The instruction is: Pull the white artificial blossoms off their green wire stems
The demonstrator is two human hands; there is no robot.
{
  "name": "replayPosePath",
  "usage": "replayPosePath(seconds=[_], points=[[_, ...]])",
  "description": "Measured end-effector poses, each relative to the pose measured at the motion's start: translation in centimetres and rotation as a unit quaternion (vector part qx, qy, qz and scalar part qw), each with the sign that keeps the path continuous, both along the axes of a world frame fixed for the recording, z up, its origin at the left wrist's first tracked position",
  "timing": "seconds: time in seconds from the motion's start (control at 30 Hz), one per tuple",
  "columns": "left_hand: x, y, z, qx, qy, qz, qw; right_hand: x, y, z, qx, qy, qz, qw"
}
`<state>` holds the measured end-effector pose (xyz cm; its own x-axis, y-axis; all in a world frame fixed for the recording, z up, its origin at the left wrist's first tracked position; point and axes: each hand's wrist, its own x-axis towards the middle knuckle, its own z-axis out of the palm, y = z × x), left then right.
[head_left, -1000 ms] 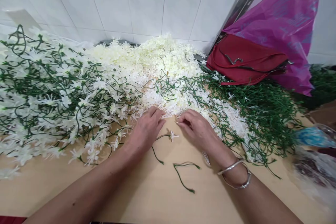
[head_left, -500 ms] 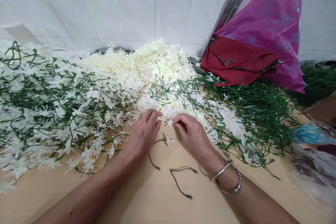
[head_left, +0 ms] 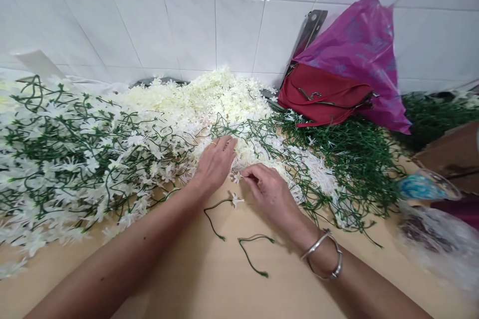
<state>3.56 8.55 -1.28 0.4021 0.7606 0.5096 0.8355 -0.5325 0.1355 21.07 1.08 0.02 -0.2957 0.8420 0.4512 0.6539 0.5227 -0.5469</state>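
Observation:
Between the fingertips of my right hand [head_left: 267, 190] a small white artificial flower [head_left: 237, 177] is pinched just above the table. My left hand [head_left: 216, 163] reaches over the near edge of the loose white petals [head_left: 243, 152], its fingers bent down and slightly apart; nothing is seen held in it. Below both hands, a finished-looking stem with a white flower [head_left: 235, 200] at its tip lies on the table. Nearer to me rests a bent green stem [head_left: 249, 254] without a flower. The fingertips of my left hand are partly hidden among the petals.
Flowered green stems [head_left: 93, 154] are heaped at left, and cream petals [head_left: 220, 92] at the back by the tiled wall. Bare green stems [head_left: 355, 164] cover the right, under a red bag [head_left: 325, 94] and a purple plastic bag [head_left: 366, 55]. Clear plastic [head_left: 430, 239] lies far right.
My left hand has moved away from the small flower, up and forward onto the petals. My right hand still pinches the flower. The view has shifted slightly to the right.

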Motion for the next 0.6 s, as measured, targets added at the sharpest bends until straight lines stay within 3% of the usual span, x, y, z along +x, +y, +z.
replayPosePath(seconds=[0.2,0.37,0.5,0.6], points=[[-0.2,0.4,1.2,-0.037,-0.005,0.021,0.999,1.5,-0.8,1.8,0.003,-0.035,0.007,0.999],[-1.2,-1.9,2.5,0.007,-0.159,-0.039,0.986,1.9,-0.8,2.5,-0.03,0.069,-0.07,0.995],[-1.8,-4.0,2.8,-0.106,-0.315,-0.028,0.943,0.7,-1.1,2.5,-0.045,0.147,-0.084,0.985],[-2.1,-5.3,2.4,-0.245,-0.438,-0.001,0.865,-0.2,-1.5,1.6,-0.038,0.178,-0.075,0.98]])
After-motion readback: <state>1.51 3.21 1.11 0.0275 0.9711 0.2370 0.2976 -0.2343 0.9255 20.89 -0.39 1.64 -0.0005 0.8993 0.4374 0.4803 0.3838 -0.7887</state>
